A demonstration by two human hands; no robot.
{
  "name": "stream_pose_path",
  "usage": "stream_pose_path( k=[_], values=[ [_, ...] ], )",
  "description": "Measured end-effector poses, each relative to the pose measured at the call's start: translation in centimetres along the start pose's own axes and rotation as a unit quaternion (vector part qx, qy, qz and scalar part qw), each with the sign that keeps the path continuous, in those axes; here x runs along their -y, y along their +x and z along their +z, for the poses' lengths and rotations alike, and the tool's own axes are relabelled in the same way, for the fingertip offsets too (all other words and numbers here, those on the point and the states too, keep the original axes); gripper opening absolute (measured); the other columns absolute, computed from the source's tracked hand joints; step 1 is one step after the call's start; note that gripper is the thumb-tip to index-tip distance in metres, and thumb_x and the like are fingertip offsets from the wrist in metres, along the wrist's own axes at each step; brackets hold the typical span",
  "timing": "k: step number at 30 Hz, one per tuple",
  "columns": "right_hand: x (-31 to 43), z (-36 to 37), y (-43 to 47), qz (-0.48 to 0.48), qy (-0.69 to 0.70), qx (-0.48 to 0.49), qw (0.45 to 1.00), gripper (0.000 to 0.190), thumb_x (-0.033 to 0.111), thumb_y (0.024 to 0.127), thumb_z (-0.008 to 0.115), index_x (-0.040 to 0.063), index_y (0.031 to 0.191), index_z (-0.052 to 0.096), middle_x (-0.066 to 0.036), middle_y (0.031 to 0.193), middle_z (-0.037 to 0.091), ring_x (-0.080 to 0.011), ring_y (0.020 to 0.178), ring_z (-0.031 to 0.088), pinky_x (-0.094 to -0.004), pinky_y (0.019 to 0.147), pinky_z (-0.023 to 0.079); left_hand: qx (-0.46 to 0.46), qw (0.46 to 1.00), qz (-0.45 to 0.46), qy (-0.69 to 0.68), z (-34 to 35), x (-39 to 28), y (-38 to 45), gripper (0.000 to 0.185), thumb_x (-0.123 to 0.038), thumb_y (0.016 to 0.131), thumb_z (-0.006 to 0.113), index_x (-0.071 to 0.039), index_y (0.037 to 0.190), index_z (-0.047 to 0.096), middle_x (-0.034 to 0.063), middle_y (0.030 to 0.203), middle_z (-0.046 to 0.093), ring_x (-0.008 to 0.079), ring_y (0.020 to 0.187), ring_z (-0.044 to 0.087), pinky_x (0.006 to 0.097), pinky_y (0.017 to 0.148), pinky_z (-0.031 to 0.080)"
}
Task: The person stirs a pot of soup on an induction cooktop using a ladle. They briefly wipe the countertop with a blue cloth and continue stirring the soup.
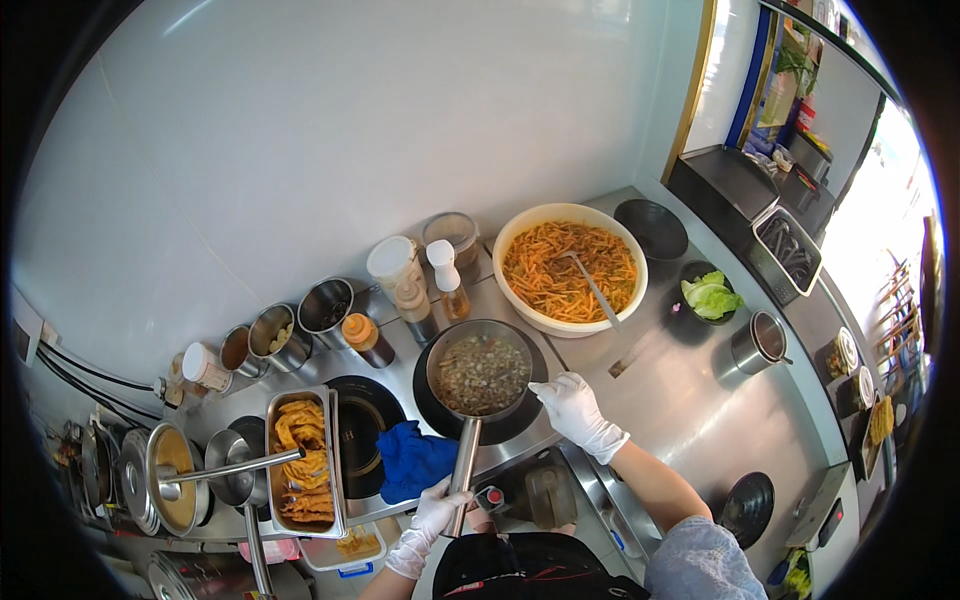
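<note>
My left hand [441, 511], in a white glove, is wrapped around the metal handle [468, 457] of a saucepan. The pan [478, 414] sits on a round black induction hob [534, 424]. Inside it is a brothy, chopped mixture [480, 371] with pale, green and brown bits. My right hand [574, 411], gloved too, is at the pan's right rim with its fingers drawn together. Whether those fingers hold a thin utensil cannot be made out. A crumpled blue cloth [414, 459] lies just left of the handle.
Behind the pan stand sauce bottles [367, 340] and a white-topped spray bottle [448, 281]. A large cream basin [504, 300] holds orange shreds and a ladle. Fried food fills a steel tray [337, 465] at left. Lettuce [709, 295] and steel cups [757, 341] stand at right.
</note>
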State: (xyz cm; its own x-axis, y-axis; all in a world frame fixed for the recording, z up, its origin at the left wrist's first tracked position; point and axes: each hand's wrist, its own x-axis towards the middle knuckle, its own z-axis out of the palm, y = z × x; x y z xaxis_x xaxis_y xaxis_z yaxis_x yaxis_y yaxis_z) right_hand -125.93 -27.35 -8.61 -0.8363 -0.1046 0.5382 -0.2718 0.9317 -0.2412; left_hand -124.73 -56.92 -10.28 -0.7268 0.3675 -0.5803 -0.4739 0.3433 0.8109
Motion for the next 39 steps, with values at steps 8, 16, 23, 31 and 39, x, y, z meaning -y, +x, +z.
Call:
stream_pose_path(
  k=[8,16,23,31,39],
  values=[
    [0.3,-1.0,0.1,-0.003,0.002,0.068,0.998,0.028,0.006,0.073,0.056,0.007,0.099,0.065,-0.007,0.086,0.066,-0.0254,0.082,0.06,-0.0371,0.084,0.046,-0.004,1.0,0.012,-0.004,0.0,0.1,-0.1,0.044,-0.017,0.078,0.068,0.0,0.117,0.06,0.0031,0.087,0.063,0.0103,0.072,0.054,0.0232,0.068,0.046],
    [0.9,-2.1,0.3,-0.072,-0.038,0.143,0.986,0.03,0.009,0.072,0.055,0.008,0.099,0.066,-0.004,0.098,0.066,-0.0206,0.094,0.06,-0.0377,0.096,0.04,-0.007,1.0,0.019,0.007,0.0,-0.3,-0.3,0.044,-0.018,0.077,0.069,0.0,0.116,0.06,0.0033,0.085,0.063,0.0105,0.072,0.054,0.0238,0.068,0.046],
    [3.5,3.1,0.9,-0.129,-0.057,0.119,0.983,0.022,0.015,0.074,0.053,0.008,0.093,0.063,-0.001,0.081,0.062,-0.0183,0.082,0.058,-0.0379,0.096,0.039,0.0,1.0,-0.003,0.015,0.0,-0.6,-0.2,0.049,-0.01,0.078,0.067,0.0,0.124,0.055,0.0042,0.097,0.065,0.009,0.08,0.058,0.0237,0.076,0.048],
    [0.8,7.4,4.5,-0.099,-0.232,0.094,0.963,0.022,0.014,0.076,0.053,0.004,0.094,0.062,-0.003,0.076,0.06,-0.0189,0.078,0.059,-0.0391,0.094,0.041,0.003,1.0,-0.012,-0.009,0.0,-0.5,-0.2,0.05,-0.008,0.078,0.067,0.0,0.126,0.054,0.004,0.1,0.064,0.0097,0.084,0.058,0.024,0.079,0.047],
    [3.2,4.3,0.1,-0.102,-0.159,0.103,0.977,0.025,0.015,0.072,0.053,0.003,0.093,0.062,-0.003,0.07,0.059,-0.0186,0.072,0.058,-0.0372,0.093,0.04,0.003,1.0,0.01,0.004,-0.5,0.5,0.2,0.05,-0.012,0.077,0.069,-0.002,0.124,0.056,0.0045,0.098,0.065,0.0103,0.082,0.059,0.0242,0.078,0.047]
  ],
)
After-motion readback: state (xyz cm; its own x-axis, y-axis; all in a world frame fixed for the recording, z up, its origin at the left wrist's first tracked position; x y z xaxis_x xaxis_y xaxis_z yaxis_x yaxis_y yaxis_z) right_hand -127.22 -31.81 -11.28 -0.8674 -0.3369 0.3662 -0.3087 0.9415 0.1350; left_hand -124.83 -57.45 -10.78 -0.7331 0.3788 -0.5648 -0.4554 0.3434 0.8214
